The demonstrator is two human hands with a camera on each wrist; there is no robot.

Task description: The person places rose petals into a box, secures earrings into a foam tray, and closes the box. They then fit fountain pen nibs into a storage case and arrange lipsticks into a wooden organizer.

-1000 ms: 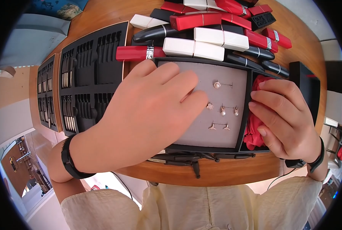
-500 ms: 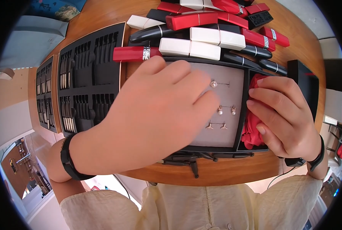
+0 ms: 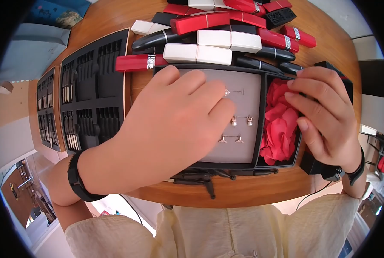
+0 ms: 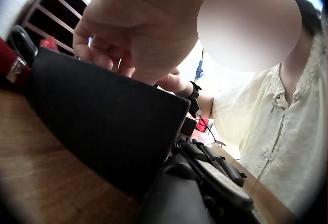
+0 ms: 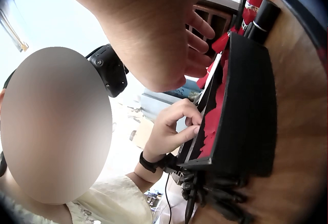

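A black box (image 3: 257, 167) holds a grey pad (image 3: 245, 101) with small earrings and, on its right, a compartment of red petals (image 3: 280, 129). My left hand (image 3: 174, 118) reaches over the pad's left part with bent fingers; its fingertips are hidden in the head view. In the right wrist view, the thumb and index finger of that left hand (image 5: 174, 126) come together at the pad; I cannot tell whether they hold something. Pearl drop earrings (image 3: 234, 122) and tail-shaped earrings (image 3: 239, 139) lie beside it. My right hand (image 3: 327, 114) hovers with loosely bent fingers above the petals' right edge.
Red, white and black slim cases, including a white one (image 3: 197, 54), are heaped behind the box. Black slotted trays (image 3: 93, 86) stand at the left. Several black-handled items (image 3: 209, 185) lie along the table's front edge. A black lid or box (image 3: 314, 163) sits below my right hand.
The box and cases have shifted left in the head view. Relative to the box, my left hand has moved right, covering a flower earring, and my right hand has drawn rightward, uncovering more petals.
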